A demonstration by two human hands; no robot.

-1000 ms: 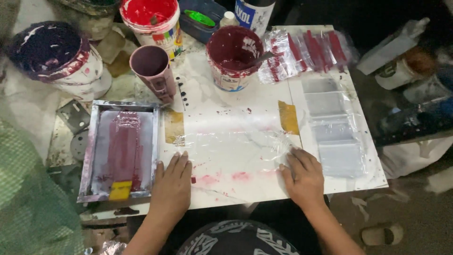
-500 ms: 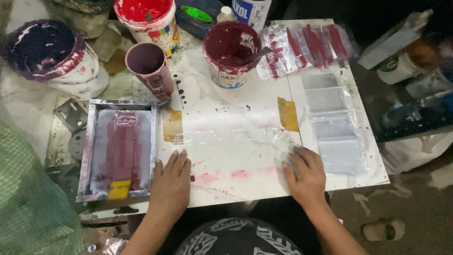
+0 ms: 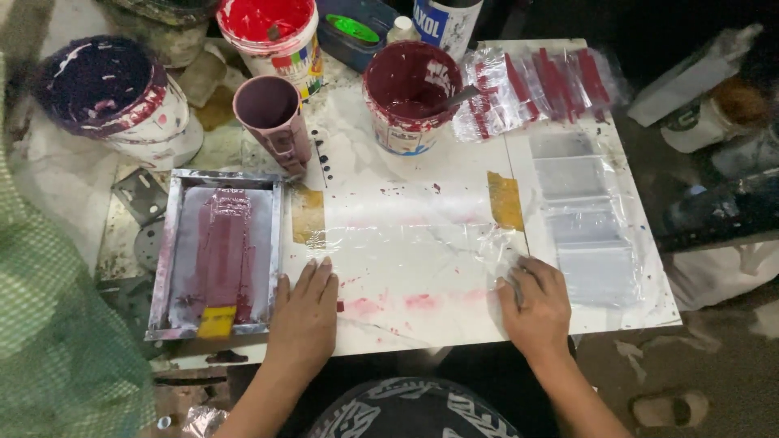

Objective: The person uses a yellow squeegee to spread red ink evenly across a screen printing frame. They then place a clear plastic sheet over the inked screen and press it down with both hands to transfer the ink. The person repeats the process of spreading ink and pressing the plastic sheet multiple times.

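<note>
Clear plastic film lies between both flat, open hands: left hand, right hand perhaps touching its edge.

— Left hand?
— Flat, palm down, fingers together and pointing up and slightly right, thumb tucked along the inner side. Forearm bare, running down toward the lower left.

— And the right hand?
— Also palm down, but looser: fingers curled a little and angled up-left, knuckles raised. Forearm bare too, slanting down to the lower right.

— Gripping anything?
— No. Both open, well apart from each other.
</note>
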